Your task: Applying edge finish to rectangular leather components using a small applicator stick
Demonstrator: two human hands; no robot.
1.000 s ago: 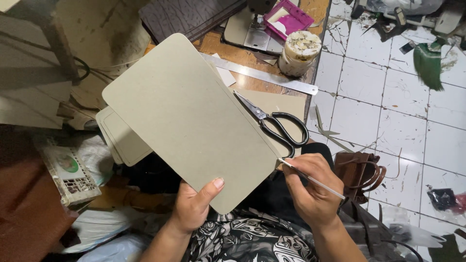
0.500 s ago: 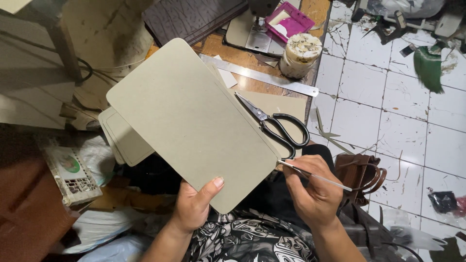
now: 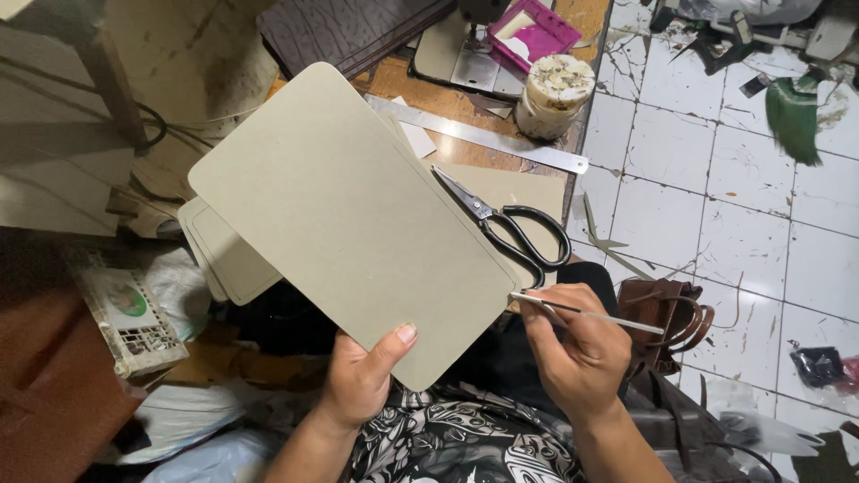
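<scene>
A large grey-green cardboard sheet with rounded corners (image 3: 349, 215) is held up at the centre of the head view, gripped at its lower corner by the left hand (image 3: 362, 380), whose thumb is pressed on the sheet's face. At lower right, the right hand (image 3: 577, 353) is clenched around a thin silver metal stylus (image 3: 586, 313), whose tip is set against the sheet's right edge. Just above that hand, a pair of black-handled steel scissors (image 3: 510, 233) is seen lying on the wooden worktop (image 3: 447, 148), partly covered by the sheet. A long steel ruler (image 3: 501, 143) is laid across the worktop in the upper middle of the frame, with a round pale glue jar (image 3: 555, 94) beside its far end. A stack of smaller grey card pieces (image 3: 224, 259) is visible at left, behind the sheet. White cracked floor tiles (image 3: 716, 179) fill the right of the frame.
</scene>
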